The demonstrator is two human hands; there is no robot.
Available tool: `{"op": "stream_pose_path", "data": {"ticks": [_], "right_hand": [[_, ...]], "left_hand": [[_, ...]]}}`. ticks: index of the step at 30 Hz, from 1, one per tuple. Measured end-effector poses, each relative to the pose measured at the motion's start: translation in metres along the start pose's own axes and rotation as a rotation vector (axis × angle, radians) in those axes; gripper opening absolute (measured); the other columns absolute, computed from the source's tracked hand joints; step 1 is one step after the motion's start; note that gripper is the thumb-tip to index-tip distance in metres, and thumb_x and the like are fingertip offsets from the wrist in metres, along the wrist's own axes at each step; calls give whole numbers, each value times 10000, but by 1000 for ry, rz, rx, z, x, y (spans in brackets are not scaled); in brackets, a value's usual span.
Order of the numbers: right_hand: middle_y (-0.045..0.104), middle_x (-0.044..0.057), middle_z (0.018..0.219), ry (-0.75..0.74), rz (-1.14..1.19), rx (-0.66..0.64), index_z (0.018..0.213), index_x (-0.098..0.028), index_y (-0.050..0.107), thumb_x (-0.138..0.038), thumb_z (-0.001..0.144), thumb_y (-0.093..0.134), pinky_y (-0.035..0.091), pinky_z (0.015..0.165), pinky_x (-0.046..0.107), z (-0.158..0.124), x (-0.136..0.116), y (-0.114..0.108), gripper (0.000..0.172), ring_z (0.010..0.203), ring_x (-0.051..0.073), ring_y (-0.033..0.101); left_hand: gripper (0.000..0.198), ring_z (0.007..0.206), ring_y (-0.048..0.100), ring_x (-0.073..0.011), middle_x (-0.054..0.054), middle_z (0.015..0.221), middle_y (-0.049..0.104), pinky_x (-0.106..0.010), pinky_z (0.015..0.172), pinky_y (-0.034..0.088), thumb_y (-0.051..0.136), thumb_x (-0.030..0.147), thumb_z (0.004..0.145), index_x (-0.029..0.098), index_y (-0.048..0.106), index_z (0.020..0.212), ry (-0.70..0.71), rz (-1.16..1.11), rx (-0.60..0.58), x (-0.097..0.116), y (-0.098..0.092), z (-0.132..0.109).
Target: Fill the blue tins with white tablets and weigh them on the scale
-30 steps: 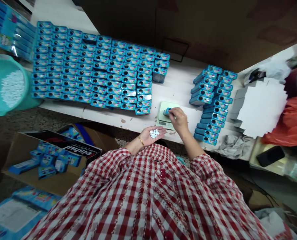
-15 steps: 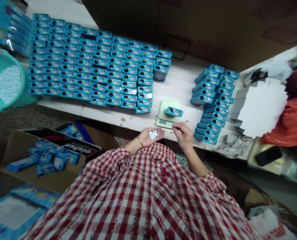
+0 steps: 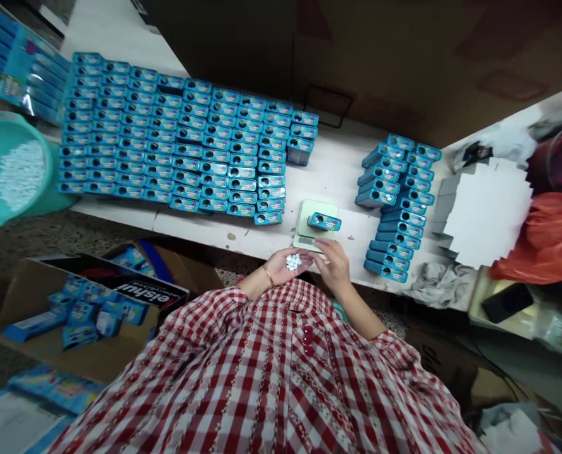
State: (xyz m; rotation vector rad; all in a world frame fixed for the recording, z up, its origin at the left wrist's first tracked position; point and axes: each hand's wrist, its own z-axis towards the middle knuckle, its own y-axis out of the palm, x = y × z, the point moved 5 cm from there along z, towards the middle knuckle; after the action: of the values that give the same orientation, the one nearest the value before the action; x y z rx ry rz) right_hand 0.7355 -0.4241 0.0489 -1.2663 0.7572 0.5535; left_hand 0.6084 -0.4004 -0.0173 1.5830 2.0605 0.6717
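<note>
My left hand point(image 3: 281, 267) is palm up and cupped, holding a small heap of white candy pellets point(image 3: 293, 261). Close against its fingertips is my right hand point(image 3: 332, 265), thumb and fingers apart; I see nothing between them. Just beyond both hands sits a pale green digital scale point(image 3: 303, 226) on the white table. A blue candy tin point(image 3: 325, 221) stands on the scale, with a round dark opening in its top. The right fingers overlap the front edge of the scale.
Rows of blue tins point(image 3: 186, 151) fill the table's left, with another group point(image 3: 399, 214) at right. A turquoise tub point(image 3: 49, 170) of white pellets stands far left. Below is a cardboard box point(image 3: 23, 315) of blue packs. White cartons point(image 3: 491, 214) and a phone point(image 3: 508, 302) lie right.
My right hand has moved left from beside the scale to the edge of my left palm, its pinched fingers now spread. The whole view has shifted slightly.
</note>
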Motion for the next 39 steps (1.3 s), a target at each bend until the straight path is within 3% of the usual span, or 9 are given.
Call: {"op": "stream_pose_path", "data": {"ticks": [4, 10, 18, 20, 23, 27, 29, 34, 39], "right_hand": [[506, 137, 1222, 56, -400, -15, 1232, -186, 478, -258, 799, 535, 382, 914, 472, 35, 41, -11, 443, 1118, 289, 428], [573, 109, 1057, -25, -485, -117, 1181, -167, 505, -237, 801, 495, 423, 826, 387, 101, 70, -5, 387, 941, 263, 475], [549, 116, 1152, 74, -340, -15, 1133, -155, 526, -135, 795, 414, 432, 836, 371, 218, 69, 55, 356, 994, 233, 482], [520, 103, 1208, 43, -310, 80, 1109, -164, 544, -125, 808, 376, 419, 878, 366, 211, 74, 46, 347, 1049, 211, 469], [544, 96, 1155, -6, -382, 210, 1057, -181, 585, -170, 818, 401, 401, 894, 383, 167, 91, -1, 302, 1054, 217, 468], [547, 117, 1103, 150, -683, 326, 991, -196, 631, -242, 819, 453, 373, 836, 411, 95, 128, -79, 252, 1015, 261, 460], [531, 111, 1137, 203, -822, 277, 1008, -221, 631, -265, 816, 480, 350, 816, 408, 79, 143, -96, 249, 1028, 276, 432], [519, 112, 1199, 144, -974, 40, 904, -203, 655, -213, 837, 459, 300, 824, 408, 90, 155, -90, 207, 1082, 285, 383], [524, 92, 1196, -76, -969, -103, 801, -189, 647, -110, 833, 403, 258, 905, 415, 83, 102, -70, 258, 1133, 262, 364]], "left_hand": [[190, 538, 586, -124, -99, 637, 621, -173, 407, 371, 463, 157, 824, 66, 613, 754, -1, -6, 38, 11, -8, -6], [192, 531, 570, -109, -80, 636, 605, -160, 395, 362, 453, 151, 829, 84, 597, 721, 134, -118, 110, 35, -35, -30], [183, 533, 567, -104, -81, 654, 607, -160, 378, 368, 442, 142, 833, 99, 586, 729, 251, -219, 237, 49, -60, -57], [179, 535, 567, -106, -81, 657, 607, -164, 379, 374, 439, 137, 833, 100, 584, 735, 248, -216, 240, 50, -63, -59], [182, 533, 567, -106, -78, 654, 607, -169, 383, 385, 427, 129, 836, 104, 582, 744, 235, -195, 242, 53, -66, -59], [176, 544, 577, -111, -77, 657, 606, -172, 386, 392, 426, 122, 835, 108, 581, 752, 221, -155, 249, 57, -67, -55], [177, 548, 580, -113, -77, 655, 602, -170, 384, 390, 425, 122, 835, 105, 581, 753, 213, -139, 250, 56, -64, -53], [182, 548, 580, -112, -76, 650, 597, -164, 385, 381, 429, 120, 836, 94, 582, 741, 202, -110, 242, 43, -53, -45], [176, 540, 574, -111, -77, 649, 596, -166, 394, 379, 447, 130, 828, 91, 585, 726, 176, -93, 200, 28, -46, -38]]}}
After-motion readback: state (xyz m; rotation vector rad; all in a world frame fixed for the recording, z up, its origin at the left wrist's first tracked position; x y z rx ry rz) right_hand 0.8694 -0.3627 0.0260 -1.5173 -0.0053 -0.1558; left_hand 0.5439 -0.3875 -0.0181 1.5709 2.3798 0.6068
